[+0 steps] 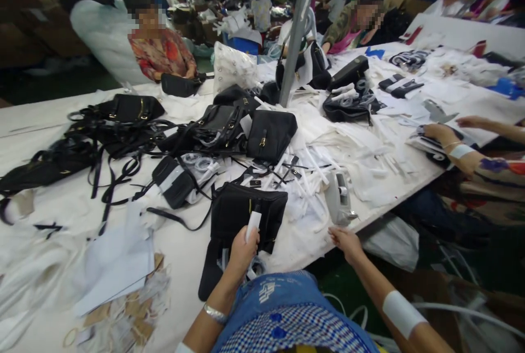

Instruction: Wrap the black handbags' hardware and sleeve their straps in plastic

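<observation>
Close to the table's front edge lies a black handbag [233, 205] with its flap opened out and clear plastic-wrapped parts by its lower side. My left hand [243, 252] is closed on the bag's strap tab, which has a white wrapping [254, 225] around it. To the right, a grey tape dispenser [338, 200] stands on the table. My right hand [348, 243] is just in front of its cutting end, thumb and fingers pinched together. Whatever is between those fingertips is too small to make out.
Several black bags [272, 134] and loose straps cover the table's middle and left. White paper sheets [118, 260] lie at left, paper scraps at right. A metal post [296, 36] rises from the table. A co-worker's hands [445, 137] work at right; other people sit across.
</observation>
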A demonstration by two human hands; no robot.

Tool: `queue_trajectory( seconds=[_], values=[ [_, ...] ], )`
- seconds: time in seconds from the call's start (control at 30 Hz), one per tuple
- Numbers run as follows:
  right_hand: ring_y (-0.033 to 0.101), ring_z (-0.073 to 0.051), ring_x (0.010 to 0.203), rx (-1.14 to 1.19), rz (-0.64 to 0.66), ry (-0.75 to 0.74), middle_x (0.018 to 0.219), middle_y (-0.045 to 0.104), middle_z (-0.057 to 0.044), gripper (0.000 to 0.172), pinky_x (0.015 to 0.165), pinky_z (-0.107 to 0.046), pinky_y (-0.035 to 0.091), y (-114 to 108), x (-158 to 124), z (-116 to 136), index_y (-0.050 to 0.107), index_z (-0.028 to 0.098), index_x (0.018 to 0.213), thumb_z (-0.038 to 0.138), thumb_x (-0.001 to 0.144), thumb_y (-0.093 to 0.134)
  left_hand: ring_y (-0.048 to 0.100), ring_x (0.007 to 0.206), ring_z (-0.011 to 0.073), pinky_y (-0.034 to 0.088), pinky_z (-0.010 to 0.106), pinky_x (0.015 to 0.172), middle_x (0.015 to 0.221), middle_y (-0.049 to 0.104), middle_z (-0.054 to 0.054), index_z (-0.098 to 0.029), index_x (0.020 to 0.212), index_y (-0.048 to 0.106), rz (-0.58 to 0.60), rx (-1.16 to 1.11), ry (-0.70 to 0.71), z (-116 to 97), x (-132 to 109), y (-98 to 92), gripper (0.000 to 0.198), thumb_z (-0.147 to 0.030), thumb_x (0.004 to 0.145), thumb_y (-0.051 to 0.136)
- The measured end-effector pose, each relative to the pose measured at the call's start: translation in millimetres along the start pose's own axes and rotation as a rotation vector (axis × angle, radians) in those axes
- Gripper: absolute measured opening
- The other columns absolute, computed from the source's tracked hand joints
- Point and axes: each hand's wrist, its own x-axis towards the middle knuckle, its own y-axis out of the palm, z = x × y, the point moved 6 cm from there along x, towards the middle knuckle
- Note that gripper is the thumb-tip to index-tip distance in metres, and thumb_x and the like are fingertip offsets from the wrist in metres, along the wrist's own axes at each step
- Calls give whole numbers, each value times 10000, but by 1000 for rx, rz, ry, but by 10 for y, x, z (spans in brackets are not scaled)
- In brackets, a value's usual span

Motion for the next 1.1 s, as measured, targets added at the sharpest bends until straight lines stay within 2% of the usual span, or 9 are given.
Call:
queue_trajectory(
  seconds=[0.07,0.17,0.23,0.33,0.47,0.6,0.83,0.93,1.1],
  values=[
    [577,-110,514,-10,199,-13,672,684,-76,234,498,-214,494,454,-326,55,681,113,702,292,602,794,360,425,65,269,182,396,588,439,-48,-165,806,530,-16,39,26,-3,-1,-18,356,-521,814,520],
    [568,-97,560,-32,642,-137,724,678,-56,308,549,-210,472,1290,-917,299,694,130,790,431,723,708,379,442,78,295,193,424,574,438,-46,-172,767,525,-36,107,75,-23,-4,-37,355,-519,834,486],
    [558,-95,535,-54,753,-187,693,665,-41,337,523,-208,452,1702,-1181,451,687,137,786,472,745,672,396,454,89,308,202,443,566,443,-44,-175,757,526,-39,164,109,-44,-4,-48,357,-517,840,472],
    [540,-90,478,-165,753,-250,629,649,-27,339,460,-192,412,2067,-1280,569,663,143,709,480,747,651,434,488,108,320,215,470,575,480,-27,-176,741,530,-58,281,154,-79,-3,-85,355,-505,849,451],
    [504,-88,408,-415,717,-328,498,596,-6,340,409,-183,384,2211,-1159,604,637,148,602,453,752,633,460,526,124,329,227,499,590,505,-16,-178,724,525,-82,376,212,-123,-20,-134,340,-480,855,442],
    [501,-103,382,-564,761,-353,438,560,1,348,406,-204,404,2203,-1117,649,646,146,589,448,760,617,403,474,98,295,212,459,562,460,-35,-176,722,518,-43,212,151,-101,-57,-117,346,-504,830,491],
    [569,-100,578,-271,1009,-314,632,628,5,256,568,-206,432,2161,-1278,590,672,139,809,384,776,608,266,428,18,178,156,394,681,435,-51,-154,865,520,153,-323,-71,-115,-175,41,357,-496,792,591],
    [536,-98,588,-173,959,-270,661,623,7,274,571,-209,401,2157,-1306,535,674,131,845,389,758,640,250,442,0,172,133,395,700,427,-51,-129,908,536,225,-494,-169,-133,-214,92,378,-455,760,657],
    [467,-84,545,-27,874,-235,596,578,33,247,534,-200,349,2233,-1370,482,662,131,726,378,734,666,257,442,-10,168,111,385,690,433,-49,-114,903,535,283,-621,-288,-116,-254,135,383,-396,722,720]
  ],
)
